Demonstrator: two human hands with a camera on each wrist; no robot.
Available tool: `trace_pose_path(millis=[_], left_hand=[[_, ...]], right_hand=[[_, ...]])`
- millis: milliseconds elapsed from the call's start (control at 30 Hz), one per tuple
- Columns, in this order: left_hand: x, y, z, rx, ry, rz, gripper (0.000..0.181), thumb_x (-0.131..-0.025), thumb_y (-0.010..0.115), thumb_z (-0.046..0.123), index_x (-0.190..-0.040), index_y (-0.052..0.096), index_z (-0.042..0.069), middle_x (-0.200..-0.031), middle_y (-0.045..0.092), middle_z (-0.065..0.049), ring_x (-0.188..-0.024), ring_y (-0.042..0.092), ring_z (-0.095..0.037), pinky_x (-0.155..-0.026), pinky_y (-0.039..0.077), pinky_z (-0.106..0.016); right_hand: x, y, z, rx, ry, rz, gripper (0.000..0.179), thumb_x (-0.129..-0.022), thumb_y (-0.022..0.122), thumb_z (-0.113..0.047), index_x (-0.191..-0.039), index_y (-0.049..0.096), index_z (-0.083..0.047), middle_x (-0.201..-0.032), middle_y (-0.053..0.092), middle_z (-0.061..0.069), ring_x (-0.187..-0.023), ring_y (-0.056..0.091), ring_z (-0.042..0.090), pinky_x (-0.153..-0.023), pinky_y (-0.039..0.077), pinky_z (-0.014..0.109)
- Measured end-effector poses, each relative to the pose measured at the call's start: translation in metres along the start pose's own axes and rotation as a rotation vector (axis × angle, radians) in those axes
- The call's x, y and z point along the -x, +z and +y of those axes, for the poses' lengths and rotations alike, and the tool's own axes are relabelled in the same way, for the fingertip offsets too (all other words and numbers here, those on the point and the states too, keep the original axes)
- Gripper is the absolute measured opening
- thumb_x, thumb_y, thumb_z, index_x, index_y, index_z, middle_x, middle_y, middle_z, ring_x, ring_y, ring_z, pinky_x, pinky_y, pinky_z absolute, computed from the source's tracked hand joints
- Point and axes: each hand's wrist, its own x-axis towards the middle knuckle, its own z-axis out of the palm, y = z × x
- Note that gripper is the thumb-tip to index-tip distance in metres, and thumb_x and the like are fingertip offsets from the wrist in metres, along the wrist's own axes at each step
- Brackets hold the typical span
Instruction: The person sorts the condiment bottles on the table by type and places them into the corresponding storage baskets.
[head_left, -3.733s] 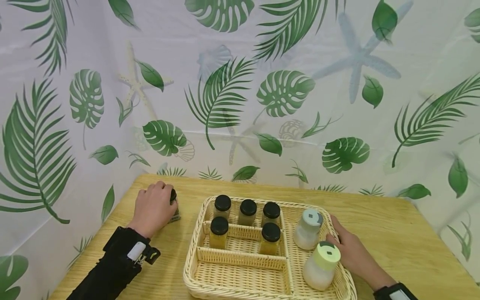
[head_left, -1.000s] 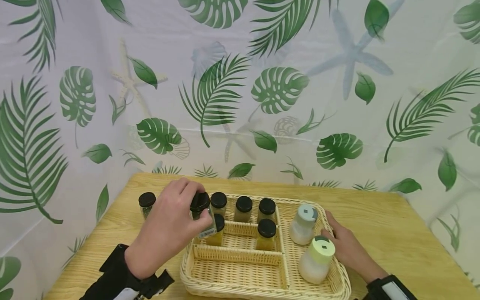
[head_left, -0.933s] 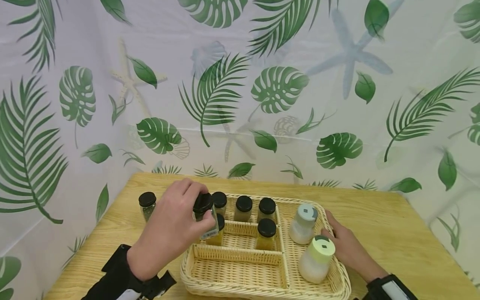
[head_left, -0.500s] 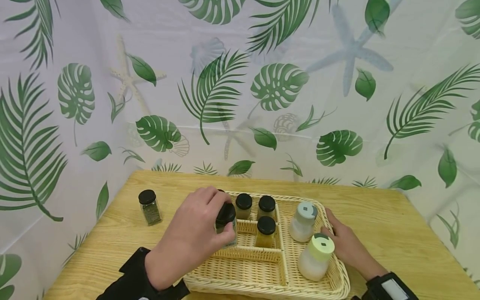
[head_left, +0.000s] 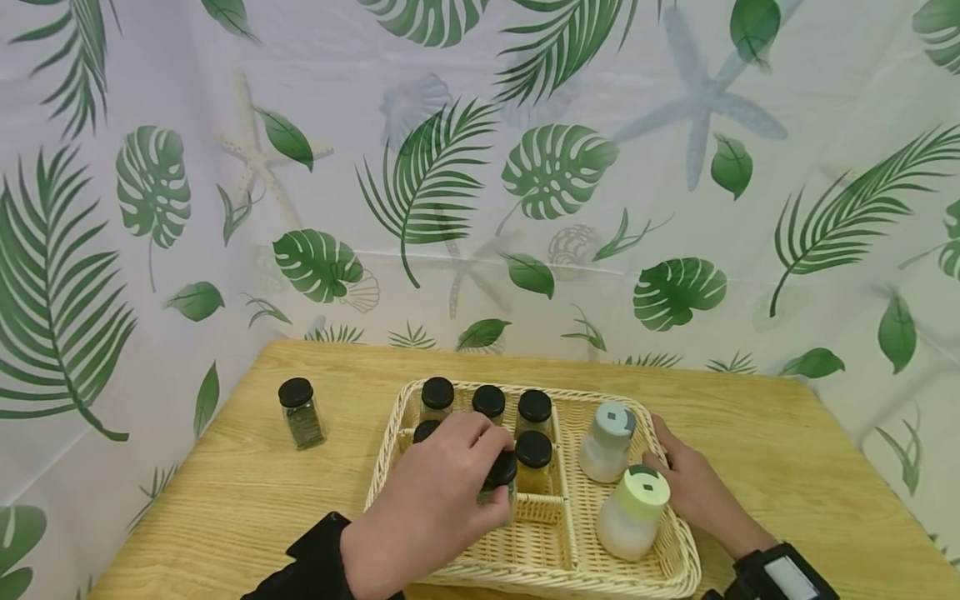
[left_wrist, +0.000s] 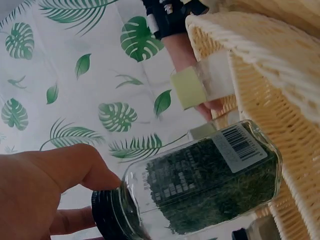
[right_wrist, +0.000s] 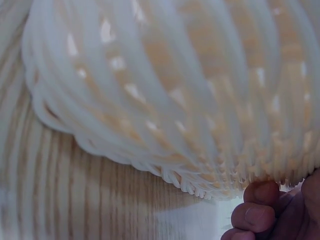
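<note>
My left hand [head_left: 435,492] pinches a clear spice jar of dried green herbs [left_wrist: 210,182] by its black lid. In the head view this jar is over the wicker basket [head_left: 517,542], mostly hidden behind my fingers; the left wrist view shows its glass body and barcode label, with its base toward the basket. My right hand [head_left: 697,492] grips the basket's right side, its fingers [right_wrist: 255,215] curled against the woven wall. Inside, three black-lidded jars [head_left: 488,402] stand in the back compartment. A yellow-filled jar [head_left: 533,458] and a partly hidden one [head_left: 426,430] stand in the middle compartment.
A blue-grey-lidded shaker [head_left: 609,442] and a green-lidded shaker [head_left: 633,512] stand in the basket's right compartment. Another herb jar [head_left: 302,414] stands on the wooden table [head_left: 217,500] at the left. Leaf-printed cloth [head_left: 450,208] hangs behind the table.
My left hand has carried the herb jar rightward from the table's left side to over the basket's middle. The other herb jar has come into full view. My right hand stays on the basket.
</note>
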Motion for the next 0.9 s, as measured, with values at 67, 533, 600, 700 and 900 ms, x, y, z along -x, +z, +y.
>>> trace_pose_path(millis=[67, 533, 600, 700, 900], left_hand=[[0.000, 0.005, 0.003, 0.006, 0.007, -0.026, 0.026, -0.077, 0.066, 0.017, -0.102, 0.061, 0.011, -0.095, 0.055, 0.001, -0.085, 0.047, -0.011, -0.064, 0.048, -0.023], [0.004, 0.034, 0.019, 0.022, 0.073, -0.124, 0.027, -0.076, 0.071, 0.017, -0.101, 0.061, 0.011, -0.095, 0.054, 0.000, -0.086, 0.046, -0.011, -0.065, 0.048, -0.020], [0.004, 0.037, 0.021, 0.015, 0.075, -0.136, 0.027, -0.076, 0.071, 0.017, -0.101, 0.061, 0.011, -0.094, 0.053, 0.000, -0.084, 0.045, -0.011, -0.063, 0.047, -0.019], [0.003, 0.043, 0.023, -0.003, 0.090, -0.148, 0.025, -0.077, 0.071, 0.017, -0.100, 0.062, 0.011, -0.091, 0.052, 0.000, -0.079, 0.043, -0.010, -0.060, 0.044, -0.018], [0.005, 0.054, 0.024, -0.036, 0.106, -0.153, 0.021, -0.076, 0.071, 0.016, -0.095, 0.061, 0.011, -0.089, 0.051, 0.000, -0.077, 0.042, -0.011, -0.059, 0.043, -0.018]], right_hand=[[0.000, -0.001, 0.000, -0.001, 0.000, 0.001, 0.068, -0.103, 0.039, -0.030, -0.149, 0.005, 0.006, -0.124, 0.050, 0.037, -0.081, 0.056, 0.028, -0.069, 0.042, 0.042], [-0.001, 0.000, 0.000, 0.017, 0.004, 0.010, 0.067, -0.103, 0.040, -0.030, -0.150, 0.007, 0.004, -0.131, 0.045, 0.036, -0.081, 0.053, 0.024, -0.069, 0.042, 0.040], [-0.001, 0.000, 0.001, 0.017, 0.005, 0.011, 0.067, -0.103, 0.040, -0.030, -0.150, 0.007, 0.004, -0.131, 0.045, 0.036, -0.081, 0.053, 0.023, -0.069, 0.042, 0.040], [-0.001, 0.000, 0.002, 0.019, 0.006, 0.014, 0.067, -0.103, 0.039, -0.030, -0.150, 0.007, 0.004, -0.134, 0.041, 0.037, -0.080, 0.053, 0.023, -0.068, 0.041, 0.040], [-0.002, 0.001, 0.003, 0.016, 0.017, 0.011, 0.067, -0.103, 0.039, -0.031, -0.150, 0.007, 0.004, -0.137, 0.038, 0.037, -0.083, 0.053, 0.026, -0.070, 0.042, 0.041]])
